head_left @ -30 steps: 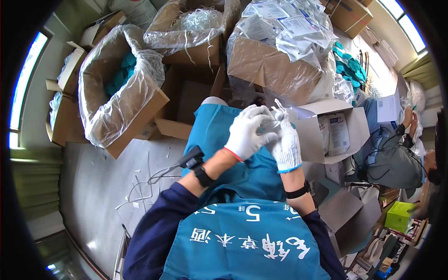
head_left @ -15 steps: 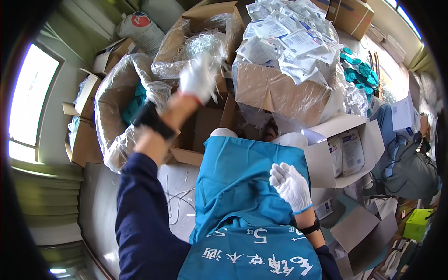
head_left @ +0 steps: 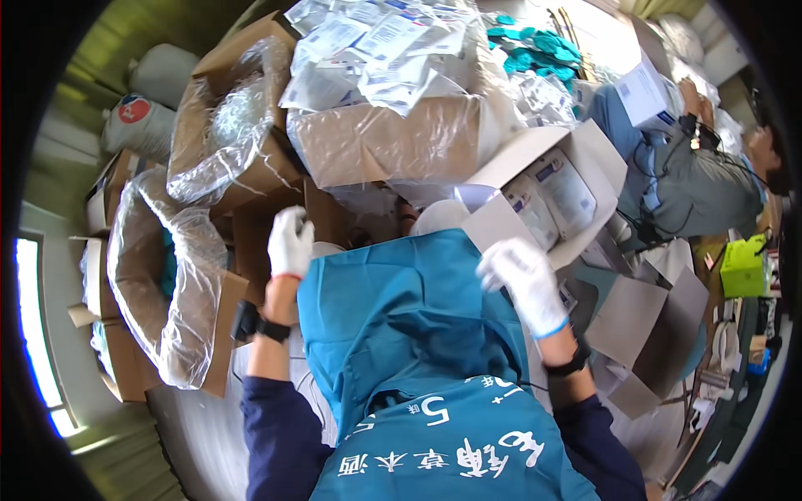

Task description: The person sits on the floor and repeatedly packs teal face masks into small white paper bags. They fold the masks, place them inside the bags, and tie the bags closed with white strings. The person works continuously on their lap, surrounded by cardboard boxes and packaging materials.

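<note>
My left hand (head_left: 291, 244), in a white knit glove with a red cuff, is raised just left of the teal apron (head_left: 401, 301) on my lap. Its fingers are loosely bent, the thumb stands apart, and nothing shows in it. Behind that hand is an open brown carton (head_left: 255, 230), its inside dark. My right hand (head_left: 526, 284), gloved in white with a blue cuff, hovers over the apron's right side, slightly blurred. Its fingers are bent but apart, with no object visible. Just beyond it stands a white box (head_left: 493, 224) with flat white packets (head_left: 568, 190) inside.
A plastic-lined carton (head_left: 384, 142) heaped with white packets (head_left: 376, 50) stands ahead. To its left is a carton of shredded clear strips (head_left: 242, 113); nearer, another plastic-lined carton (head_left: 221, 334). At right, a seated person (head_left: 697, 179) holds a white box (head_left: 643, 92). Open empty-looking boxes (head_left: 626, 321) lie nearer.
My left hand has come back from the carton of shredded strips toward my lap. My right hand has lifted slightly and its fingers have bent. The view has turned to the right.
</note>
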`<state>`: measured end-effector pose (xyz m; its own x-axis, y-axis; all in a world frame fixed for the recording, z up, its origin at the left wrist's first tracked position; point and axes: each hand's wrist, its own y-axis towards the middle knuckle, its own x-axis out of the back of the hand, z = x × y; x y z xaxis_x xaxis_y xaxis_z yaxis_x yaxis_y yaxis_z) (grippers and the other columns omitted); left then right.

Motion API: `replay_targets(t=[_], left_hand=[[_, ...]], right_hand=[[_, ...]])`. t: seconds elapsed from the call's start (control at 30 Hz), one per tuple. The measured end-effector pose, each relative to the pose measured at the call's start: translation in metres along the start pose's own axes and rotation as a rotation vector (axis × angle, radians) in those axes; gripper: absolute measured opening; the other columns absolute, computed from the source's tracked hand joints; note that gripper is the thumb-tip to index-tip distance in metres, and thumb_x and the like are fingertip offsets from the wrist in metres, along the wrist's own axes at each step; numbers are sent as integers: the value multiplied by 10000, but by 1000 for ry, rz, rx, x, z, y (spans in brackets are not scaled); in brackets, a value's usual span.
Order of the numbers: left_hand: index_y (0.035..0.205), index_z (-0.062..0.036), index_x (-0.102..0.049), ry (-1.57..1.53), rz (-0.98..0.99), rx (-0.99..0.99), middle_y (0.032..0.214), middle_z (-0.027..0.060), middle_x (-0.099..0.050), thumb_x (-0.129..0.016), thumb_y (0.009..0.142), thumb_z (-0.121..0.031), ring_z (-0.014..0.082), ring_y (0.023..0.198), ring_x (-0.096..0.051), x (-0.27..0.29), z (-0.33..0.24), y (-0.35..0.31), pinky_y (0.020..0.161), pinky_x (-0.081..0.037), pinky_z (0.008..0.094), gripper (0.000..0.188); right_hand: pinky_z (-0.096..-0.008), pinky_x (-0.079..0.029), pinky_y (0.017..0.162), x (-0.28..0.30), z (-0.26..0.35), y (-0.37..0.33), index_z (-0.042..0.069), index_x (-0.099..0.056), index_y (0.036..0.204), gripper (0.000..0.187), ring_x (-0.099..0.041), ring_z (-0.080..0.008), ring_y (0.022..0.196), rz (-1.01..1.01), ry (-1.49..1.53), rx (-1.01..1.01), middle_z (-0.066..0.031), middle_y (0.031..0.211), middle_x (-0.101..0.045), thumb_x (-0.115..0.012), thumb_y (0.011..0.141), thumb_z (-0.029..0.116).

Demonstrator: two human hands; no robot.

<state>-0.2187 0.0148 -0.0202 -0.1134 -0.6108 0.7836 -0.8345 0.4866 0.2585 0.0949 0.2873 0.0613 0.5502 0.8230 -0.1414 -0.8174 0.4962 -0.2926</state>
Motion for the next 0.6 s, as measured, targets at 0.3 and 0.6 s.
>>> replay_targets(t=[0.3, 0.6], left_hand=[[941, -85, -693, 232, -33, -139, 1044, 75, -697, -647, 829, -100, 297, 1000, -637, -40, -13, -47, 883, -494, 416, 122], [887, -76, -697, 250, -51, -171, 1035, 89, -695, -643, 826, -97, 313, 977, -636, -33, -12, -56, 875, -497, 420, 84]], right_hand=[[-398, -515, 930, 154, -52, 149, 10, -637, 1168, 401, -654, -329, 1060, -312, -1396, 142, -181, 1144, -681, -695, 794, 143], [-395, -511, 925, 128, 2, 138, 19, -665, 1096, 353, -646, -343, 1028, -90, -1318, 97, -183, 1079, -671, -721, 777, 161]])
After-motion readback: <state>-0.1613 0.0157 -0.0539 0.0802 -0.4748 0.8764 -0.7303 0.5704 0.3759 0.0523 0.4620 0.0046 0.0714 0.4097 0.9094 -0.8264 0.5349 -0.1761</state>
